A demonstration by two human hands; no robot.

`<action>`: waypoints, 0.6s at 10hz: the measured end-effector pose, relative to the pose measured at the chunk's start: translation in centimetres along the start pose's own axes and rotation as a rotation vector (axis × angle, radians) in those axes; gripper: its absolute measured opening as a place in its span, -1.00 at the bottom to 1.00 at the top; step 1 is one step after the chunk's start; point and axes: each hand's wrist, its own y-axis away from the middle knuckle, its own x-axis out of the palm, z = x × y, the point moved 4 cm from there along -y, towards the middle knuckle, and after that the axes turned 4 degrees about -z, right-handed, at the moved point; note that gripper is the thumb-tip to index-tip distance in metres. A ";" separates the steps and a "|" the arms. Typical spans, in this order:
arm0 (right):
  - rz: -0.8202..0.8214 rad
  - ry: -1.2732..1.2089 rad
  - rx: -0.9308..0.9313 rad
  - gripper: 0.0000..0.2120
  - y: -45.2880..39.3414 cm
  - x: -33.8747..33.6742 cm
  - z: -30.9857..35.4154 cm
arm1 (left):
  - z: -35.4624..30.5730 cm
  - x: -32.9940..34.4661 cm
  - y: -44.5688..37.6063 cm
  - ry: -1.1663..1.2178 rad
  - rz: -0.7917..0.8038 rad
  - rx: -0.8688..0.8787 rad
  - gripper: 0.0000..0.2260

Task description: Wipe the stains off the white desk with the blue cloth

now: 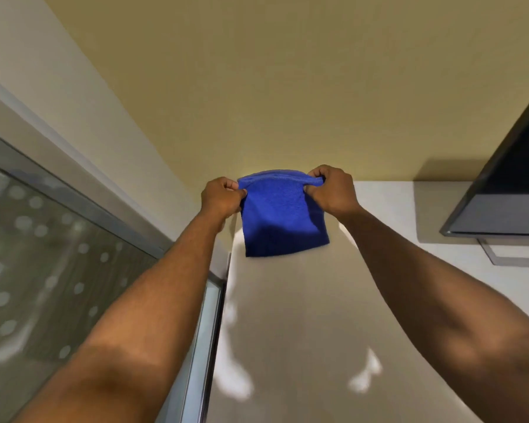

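Observation:
The blue cloth [283, 213] hangs as a small folded square above the far end of the white desk [303, 315]. My left hand [222, 196] pinches its upper left corner and my right hand [333, 190] pinches its upper right corner, stretching the top edge between them. The cloth's lower edge hangs close over the desk; I cannot tell whether it touches. Both forearms reach forward over the desk. No stain stands out on the desk surface, which carries shadows and bright light patches.
A dark monitor [507, 184] on a flat stand [513, 254] sits on the desk at the right. A beige wall [287, 87] rises behind the desk. A frosted, dotted glass panel [43, 254] in a metal frame runs along the left edge.

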 end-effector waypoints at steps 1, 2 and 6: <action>0.017 0.025 0.030 -0.75 -2.7 1.6 -1.0 | 0.3 1.7 -3.3 -0.051 0.001 -0.007 -0.90; 0.074 0.121 0.051 -0.42 -4.5 2.6 -2.7 | 1.5 3.6 -5.2 -0.240 0.074 0.025 -0.54; 0.193 0.528 -0.230 -0.16 2.5 4.0 -4.7 | 4.5 4.3 2.1 -0.906 0.169 0.597 -0.45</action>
